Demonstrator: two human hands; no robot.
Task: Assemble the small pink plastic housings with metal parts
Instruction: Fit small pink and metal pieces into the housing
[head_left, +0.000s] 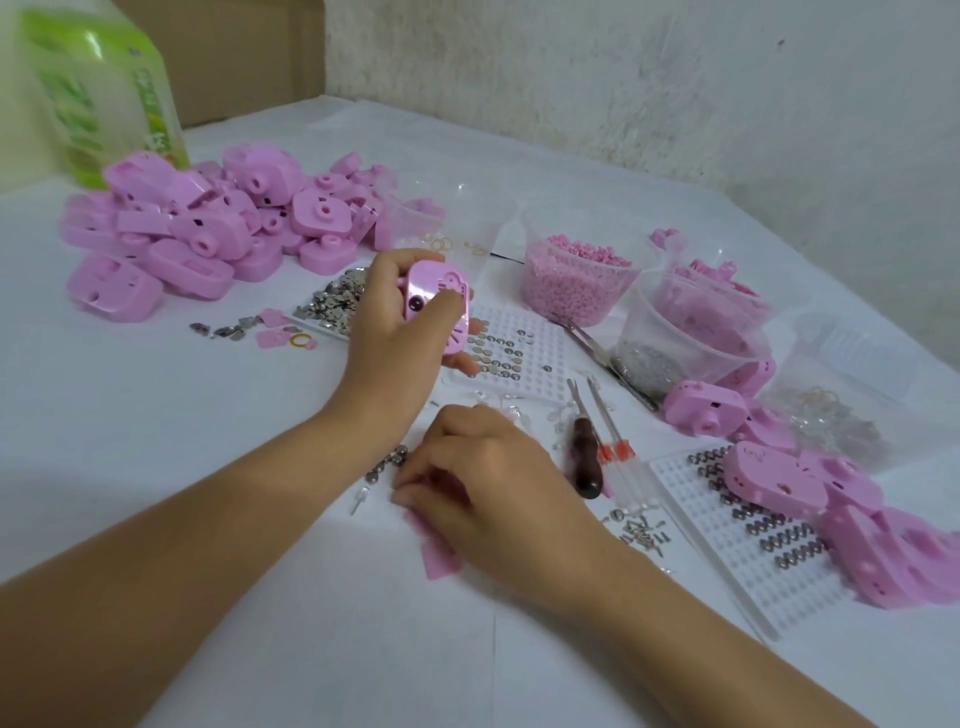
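The left hand (400, 332) grips a small pink plastic housing (439, 296) above the white table (156, 415) while the right hand (488, 467), grasp unclear, reaches round metal parts (387, 462); the big pile of pink housings (197, 234) seemingly awaits assembly

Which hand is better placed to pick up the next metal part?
Right, probably. The right hand is down at the table, its fingertips beside the loose metal balls. The left hand is occupied, holding the pink housing.
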